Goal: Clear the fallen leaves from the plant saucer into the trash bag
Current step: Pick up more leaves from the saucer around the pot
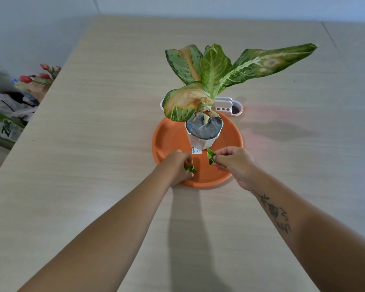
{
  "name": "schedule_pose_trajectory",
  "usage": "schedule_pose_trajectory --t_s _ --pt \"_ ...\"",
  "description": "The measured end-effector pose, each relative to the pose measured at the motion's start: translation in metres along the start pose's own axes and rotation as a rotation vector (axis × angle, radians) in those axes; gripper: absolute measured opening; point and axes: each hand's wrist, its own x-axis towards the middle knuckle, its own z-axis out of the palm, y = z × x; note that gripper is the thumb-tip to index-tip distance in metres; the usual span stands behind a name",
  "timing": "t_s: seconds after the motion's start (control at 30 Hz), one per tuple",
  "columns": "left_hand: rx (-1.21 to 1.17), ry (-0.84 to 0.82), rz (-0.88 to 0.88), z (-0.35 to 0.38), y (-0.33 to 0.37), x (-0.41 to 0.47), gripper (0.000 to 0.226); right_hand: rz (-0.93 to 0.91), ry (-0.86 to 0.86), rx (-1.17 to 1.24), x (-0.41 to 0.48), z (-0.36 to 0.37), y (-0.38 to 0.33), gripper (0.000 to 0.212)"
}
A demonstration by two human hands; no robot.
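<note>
Both forearms are bare and sleeveless; the right forearm point(276, 213) bears a dark floral tattoo.

A home room: a wood-grain table point(114, 102) against a plain wall, tulips point(41, 75) and a detergent box point(4, 128) beyond its left edge.

The saucer point(169, 135) is round, orange and shallow, flat on the bench, with a white pot point(202, 140) standing at its far side, beyond the fingers. One green leaf scrap point(43, 169) is pinched in the left fingers point(189, 165) over the saucer's near left rim. A second, folded green scrap point(210, 155) is pinched in the right fingers point(218, 159), lifted just above the saucer's near right part.
</note>
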Motion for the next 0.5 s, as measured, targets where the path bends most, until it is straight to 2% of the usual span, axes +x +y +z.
schedule_pose_trajectory --t_s 0.13,0.23,0.3,0.43,0.5 --pt "0.089 -0.009 0.074 0.004 -0.001 0.006 0.017 -0.006 -0.024 -0.009 0.002 -0.001 0.0 0.009" --pt "0.013 0.031 0.065 0.004 -0.004 0.008 0.012 -0.013 -0.029 -0.057 0.005 -0.003 -0.001 0.007" --pt "-0.119 0.123 0.0 -0.003 -0.007 0.006 0.012 -0.034 -0.036 -0.122 0.005 -0.002 -0.002 0.007" --pt "-0.554 0.339 -0.211 -0.026 -0.018 0.0 0.011 -0.096 -0.074 -0.257 0.006 0.013 -0.003 0.008" --pt "-0.701 0.391 -0.295 -0.033 -0.026 -0.003 0.012 -0.152 -0.08 -0.337 0.008 0.027 -0.003 0.009"
